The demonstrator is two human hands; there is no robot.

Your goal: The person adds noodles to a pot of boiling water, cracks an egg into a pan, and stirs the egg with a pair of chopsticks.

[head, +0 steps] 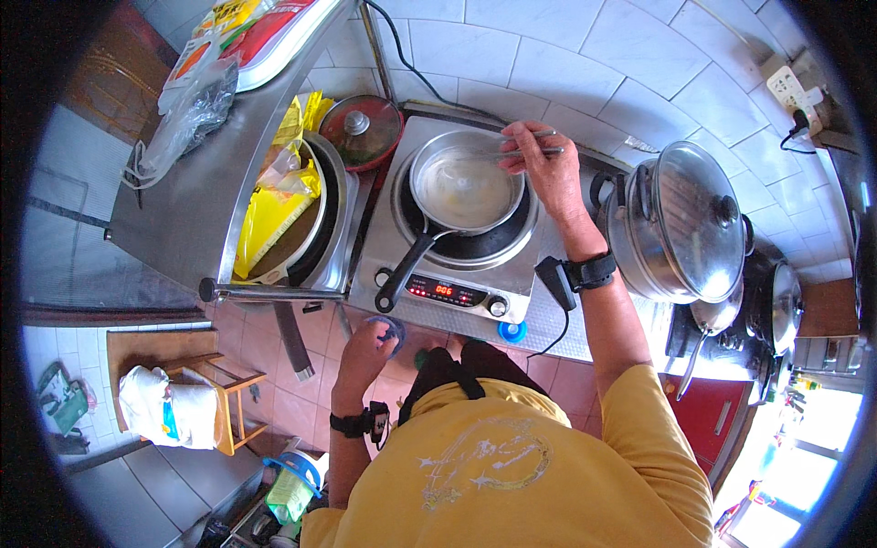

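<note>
My right hand (pixel 541 164) grips a pair of metal chopsticks (pixel 552 150) at the far right rim of a small saucepan (pixel 416 198). Their lower ends reach over the pan, where a pale, cloudy liquid (pixel 462 188) lies. The pan stands on an induction cooker (pixel 384 233) with a lit red display (pixel 444 290), and its black handle (pixel 405 270) points toward me. Below the cooker's front edge, my left hand (pixel 363 349) holds a small bluish bowl (pixel 393 337) by its rim. What the bowl contains is hard to make out.
Left of the cooker, a yellow plastic package (pixel 277 212) lies in a wide pan (pixel 316 226). Behind it sits a red pot with a glass lid (pixel 362 130). A large lidded steamer pot (pixel 699 219) stands at right. A blue round cap (pixel 512 331) rests at the counter edge.
</note>
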